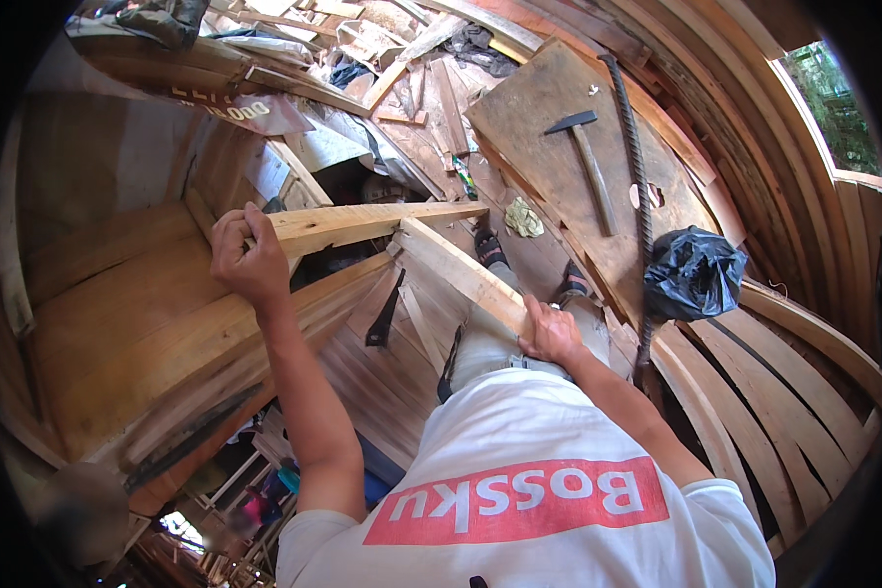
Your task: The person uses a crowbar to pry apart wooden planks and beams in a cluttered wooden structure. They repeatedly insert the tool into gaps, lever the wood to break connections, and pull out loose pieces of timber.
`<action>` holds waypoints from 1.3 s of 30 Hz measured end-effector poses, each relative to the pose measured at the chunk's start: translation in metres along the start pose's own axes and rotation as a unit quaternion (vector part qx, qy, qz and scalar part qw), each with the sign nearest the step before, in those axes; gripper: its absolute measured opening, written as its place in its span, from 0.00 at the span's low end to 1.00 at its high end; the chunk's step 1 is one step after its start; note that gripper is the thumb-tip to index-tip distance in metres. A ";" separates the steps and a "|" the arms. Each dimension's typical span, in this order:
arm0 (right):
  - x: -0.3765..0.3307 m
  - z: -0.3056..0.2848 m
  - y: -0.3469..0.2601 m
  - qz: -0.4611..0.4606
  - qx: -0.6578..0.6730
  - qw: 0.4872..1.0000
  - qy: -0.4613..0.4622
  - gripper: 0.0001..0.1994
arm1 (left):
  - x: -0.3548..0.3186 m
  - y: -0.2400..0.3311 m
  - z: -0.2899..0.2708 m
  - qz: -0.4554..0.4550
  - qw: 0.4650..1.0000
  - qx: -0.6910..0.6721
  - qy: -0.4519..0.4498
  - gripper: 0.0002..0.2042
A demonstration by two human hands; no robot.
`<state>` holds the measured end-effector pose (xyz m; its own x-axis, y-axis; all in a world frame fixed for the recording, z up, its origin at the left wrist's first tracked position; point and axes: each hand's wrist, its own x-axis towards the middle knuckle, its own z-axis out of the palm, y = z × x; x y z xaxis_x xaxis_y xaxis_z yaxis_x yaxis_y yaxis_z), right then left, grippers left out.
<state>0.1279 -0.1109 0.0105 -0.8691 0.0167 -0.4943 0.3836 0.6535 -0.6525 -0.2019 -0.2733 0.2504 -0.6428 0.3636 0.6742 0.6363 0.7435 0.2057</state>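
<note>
My left hand (249, 257) is closed at the near-left end of a wooden beam (372, 223), which reaches across to the right. A second, shorter piece of timber (465, 276) meets the beam's underside near its middle and slants down toward me. My right hand (551, 331) grips the lower end of this timber, in front of my thighs. Together the two pieces form an angled joint; whether they are fastened there, I cannot tell.
A hammer (591, 171) and a long ribbed metal bar (629, 137) lie on a brown board (529, 118) at right. Beside them sits a black plastic bag (694, 274). A dark tapered object (384, 316) lies on the planks. Curved hull-like ribs (774, 157) rise at right; wood scraps litter the far end.
</note>
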 end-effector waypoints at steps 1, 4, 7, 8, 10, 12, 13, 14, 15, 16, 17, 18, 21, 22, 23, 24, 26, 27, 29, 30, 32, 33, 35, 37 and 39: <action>0.005 0.002 0.001 -0.001 -0.004 1.000 0.006 0.34 | 0.006 -0.006 0.004 0.008 1.000 0.002 0.000 0.12; 0.029 0.008 0.003 -0.002 -0.009 1.000 0.021 0.35 | 0.028 -0.019 0.022 0.010 1.000 -0.009 0.003 0.12; 0.056 0.026 0.004 0.003 0.012 0.999 0.030 0.37 | 0.047 -0.041 0.032 0.003 1.000 -0.028 -0.010 0.12; 0.064 0.037 0.003 0.001 0.018 0.999 0.034 0.37 | 0.051 -0.052 0.037 -0.001 0.999 -0.037 -0.017 0.12; 0.083 0.055 0.005 -0.006 0.020 0.999 0.048 0.38 | 0.061 -0.073 0.047 0.002 0.998 -0.055 -0.015 0.12; 0.100 0.072 0.004 -0.015 0.015 0.998 0.067 0.39 | 0.069 -0.095 0.054 0.004 0.998 -0.065 -0.020 0.12; 0.112 0.079 0.006 -0.015 0.022 0.998 0.064 0.39 | 0.074 -0.107 0.056 0.004 0.997 -0.067 -0.024 0.13; 0.128 0.081 0.012 -0.016 0.026 0.998 0.062 0.39 | 0.078 -0.117 0.060 0.003 0.997 -0.070 -0.026 0.13; 0.140 0.084 0.017 -0.016 0.030 0.998 0.060 0.40 | 0.081 -0.126 0.063 -0.006 0.996 -0.086 -0.032 0.13; 0.148 0.089 0.019 -0.029 0.029 0.997 0.071 0.39 | 0.085 -0.134 0.066 -0.015 0.994 -0.102 -0.038 0.13; 0.158 0.091 0.021 -0.034 0.026 0.996 0.075 0.39 | 0.089 -0.141 0.068 -0.022 0.992 -0.116 -0.043 0.13; 0.170 0.091 0.024 -0.039 0.024 0.996 0.078 0.39 | 0.093 -0.146 0.073 -0.049 0.990 -0.127 -0.045 0.14; 0.205 0.094 0.030 -0.050 0.024 0.997 0.059 0.39 | 0.101 -0.169 0.079 -0.060 0.986 -0.144 -0.050 0.14; 0.214 0.096 0.031 -0.054 0.025 0.997 0.047 0.38 | 0.102 -0.176 0.080 -0.062 0.986 -0.143 -0.053 0.13; 0.227 0.099 0.035 -0.049 0.031 0.996 0.062 0.37 | 0.106 -0.180 0.082 -0.062 0.987 -0.142 -0.053 0.13; 0.238 0.101 0.038 -0.044 0.038 0.995 0.077 0.36 | 0.110 -0.184 0.083 -0.063 0.987 -0.140 -0.053 0.13; 0.266 0.110 0.051 -0.006 0.059 0.992 0.107 0.35 | 0.114 -0.182 0.089 -0.076 0.986 -0.138 -0.057 0.12; 0.276 0.110 0.056 -0.008 0.068 0.990 0.122 0.35 | 0.118 -0.181 0.091 -0.081 0.985 -0.137 -0.059 0.12; 0.283 0.109 0.060 -0.010 0.083 0.987 0.141 0.35 | 0.119 -0.190 0.090 -0.089 0.986 -0.132 -0.058 0.12; 0.281 0.106 0.059 -0.014 0.090 0.988 0.128 0.35 | 0.115 -0.196 0.089 -0.100 0.985 -0.129 -0.059 0.12; 0.262 0.106 0.048 -0.020 0.097 0.983 0.152 0.35 | 0.111 -0.203 0.091 -0.116 0.983 -0.130 -0.054 0.12; 0.252 0.104 0.047 -0.027 0.095 0.981 0.168 0.36 | 0.115 -0.205 0.090 -0.123 0.982 -0.133 -0.044 0.12; 0.223 0.106 0.040 -0.007 0.132 0.977 0.164 0.38 | 0.118 -0.220 0.092 -0.102 0.983 -0.144 -0.048 0.12; 0.183 0.107 0.033 -0.003 0.155 0.969 0.190 0.39 | 0.117 -0.215 0.097 -0.083 0.981 -0.168 -0.038 0.13; 0.142 0.106 0.026 0.026 0.167 0.966 0.194 0.39 | 0.119 -0.209 0.100 -0.057 0.980 -0.186 -0.046 0.06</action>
<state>0.0477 -0.1714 -0.1376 -0.8726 0.3682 -0.3208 0.4528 0.3641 -0.8139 -0.4539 -0.3288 0.2164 -0.7428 0.3520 0.5695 0.6595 0.5314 0.5317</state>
